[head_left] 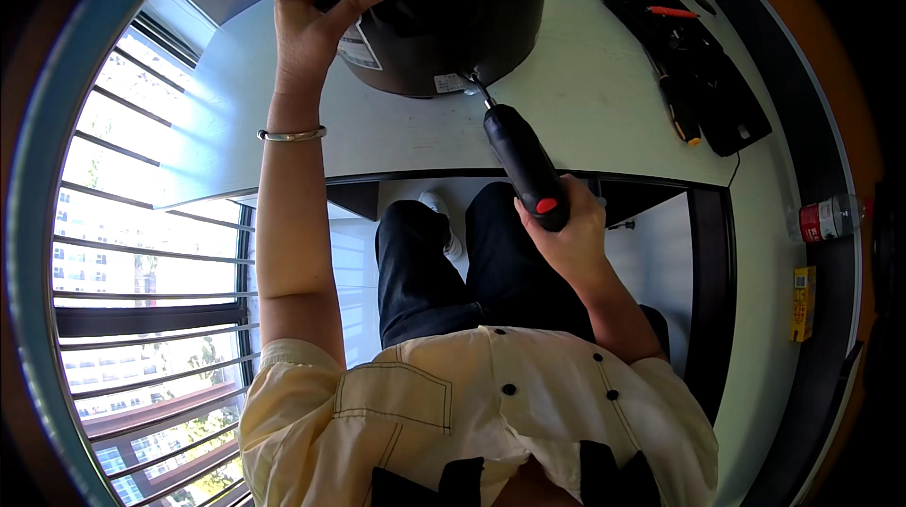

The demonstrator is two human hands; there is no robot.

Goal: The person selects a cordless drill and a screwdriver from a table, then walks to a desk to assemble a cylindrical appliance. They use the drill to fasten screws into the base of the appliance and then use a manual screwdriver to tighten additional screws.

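Observation:
A large, dark, rounded household appliance (462,31) rests on the pale desk at the top of the view, its upper part cut off by the frame. My left hand (313,31) grips its left side, thumb pressed on the dark casing and the other fingers partly hidden. In my right hand (569,241) is a black cordless electric screwdriver (519,153) with a red button near its rear end. Its thin metal bit points up and left and meets the appliance's lower edge, beside a small white label (450,83). Whether a screw sits there is too small to tell.
An open black tool case (727,92) lies at the right on the desk (604,111), with a red tool (673,12) and a black-and-yellow screwdriver handle (681,111). A bottle with a red label (829,221) and a yellow box (802,304) are farther right. A barred window (151,271) stands left.

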